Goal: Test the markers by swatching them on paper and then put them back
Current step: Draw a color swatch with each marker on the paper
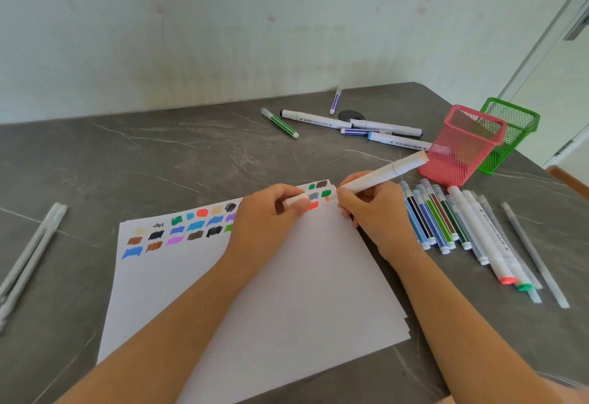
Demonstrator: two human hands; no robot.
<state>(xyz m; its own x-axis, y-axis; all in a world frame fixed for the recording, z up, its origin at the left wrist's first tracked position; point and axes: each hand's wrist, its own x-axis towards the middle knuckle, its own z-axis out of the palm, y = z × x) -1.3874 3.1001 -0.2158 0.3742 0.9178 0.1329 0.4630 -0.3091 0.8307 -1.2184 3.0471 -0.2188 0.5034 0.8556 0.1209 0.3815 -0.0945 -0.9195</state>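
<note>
White paper (287, 292) lies on the grey table, with several colour swatches (178, 230) in rows along its far edge. My right hand (373, 212) grips a white marker (385, 172) with a pale orange end; its tip touches the paper's far right corner beside a small orange mark. My left hand (267, 215) rests on the paper and pinches a white cap (294, 200). Pink (462, 145) and green (510, 133) mesh cups stand at the right.
Several markers (446, 222) lie in a row right of the paper. More markers (350, 123) lie scattered at the back by a dark round object (350, 115). Clear pens (28, 254) lie at the left edge. A wall runs behind the table.
</note>
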